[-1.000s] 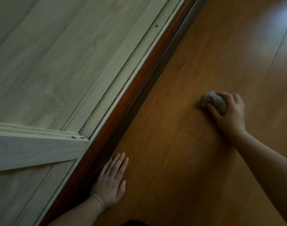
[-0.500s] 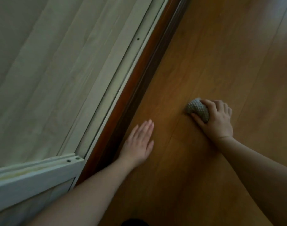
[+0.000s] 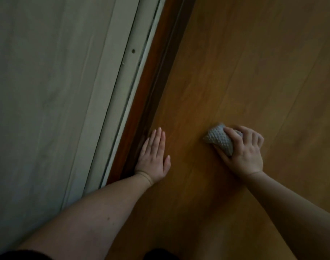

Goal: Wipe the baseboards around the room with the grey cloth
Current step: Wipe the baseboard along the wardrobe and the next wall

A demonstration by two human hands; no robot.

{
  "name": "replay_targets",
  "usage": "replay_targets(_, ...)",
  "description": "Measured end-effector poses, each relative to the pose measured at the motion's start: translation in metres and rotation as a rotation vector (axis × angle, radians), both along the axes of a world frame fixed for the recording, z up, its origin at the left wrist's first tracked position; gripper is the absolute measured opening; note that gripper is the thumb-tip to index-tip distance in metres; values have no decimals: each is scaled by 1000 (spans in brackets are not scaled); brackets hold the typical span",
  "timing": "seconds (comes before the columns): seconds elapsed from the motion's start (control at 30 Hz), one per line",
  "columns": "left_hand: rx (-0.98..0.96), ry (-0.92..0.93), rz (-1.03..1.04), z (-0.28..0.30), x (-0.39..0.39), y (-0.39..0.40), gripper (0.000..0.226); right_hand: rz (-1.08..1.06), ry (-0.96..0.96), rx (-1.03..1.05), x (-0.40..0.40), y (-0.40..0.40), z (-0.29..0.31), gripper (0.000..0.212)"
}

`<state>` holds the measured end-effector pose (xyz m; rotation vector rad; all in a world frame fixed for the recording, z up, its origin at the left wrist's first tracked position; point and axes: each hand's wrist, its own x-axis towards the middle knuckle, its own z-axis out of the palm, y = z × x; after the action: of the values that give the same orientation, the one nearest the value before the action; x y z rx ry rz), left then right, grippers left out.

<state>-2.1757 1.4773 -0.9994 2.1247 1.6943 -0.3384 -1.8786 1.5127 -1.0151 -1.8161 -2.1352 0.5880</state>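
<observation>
A dark reddish-brown baseboard [image 3: 151,85] runs diagonally from the top centre down to the lower left, along the foot of a pale wooden panel. My left hand [image 3: 154,156] lies flat on the wooden floor with straight fingers, right beside the baseboard. My right hand [image 3: 243,151] grips the bunched grey waffle-weave cloth [image 3: 218,140] and rests with it on the floor, well to the right of the baseboard and not touching it.
The pale wood-grain panel [image 3: 48,91] with a light frame strip [image 3: 121,76] fills the left side. Orange-brown floor planks [image 3: 254,62] stretch across the right. Dark clothing shows at the bottom edge.
The view has shifted forward along the baseboard. My left hand has moved up along the floor beside the baseboard. My right hand has stayed gripping the cloth on the floor.
</observation>
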Motion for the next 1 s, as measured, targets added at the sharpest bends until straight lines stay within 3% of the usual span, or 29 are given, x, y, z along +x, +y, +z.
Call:
replay_targets(0.47,44,-63,15,-6,-6,-6,78,2,35,-110,-2,3,9,67)
replay_targets(1.0,98,7,39,-5,-2,-4,72,-1,91,-91,1,9,9,62)
